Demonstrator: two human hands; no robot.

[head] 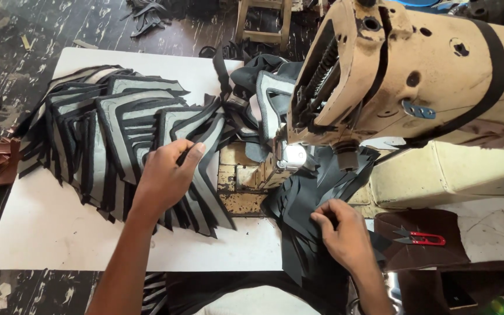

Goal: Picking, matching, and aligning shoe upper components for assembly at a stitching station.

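**Two hands on cut pieces at the sewing machine**

Nearest us, our right hand [345, 236] rests on the black pieces [298, 213] heaped at the desk's front edge, thumb and forefinger pinched on the edge of the top one. These look thin, limp and light; we judge they will droop and slide over each other, so an edge or corner is the place to grip, lifting one layer alone. Just right of that hand a dark mat [424, 256] carries red snips [421, 237].

Our left hand [167, 175] lies a little further out on the fanned stack of grey pieces [118, 134] with black borders, fingers curled and the fingertips nipping the raised edge of one of the top pieces. These seem stiffer than the black ones (layered, with a stitched rim), holding their angled shape, yet still light; the bordered edge near the corner gives the firmest hold. The stack overlaps like roof tiles across the white desk [42, 233], so a careless tug could drag neighbours along.

Between the hands sits the worn plate [243, 181] of the machine [403, 76], whose cream head looms at the upper right, more pieces bunched behind it. Beyond, the dark floor [24, 35] holds scraps.
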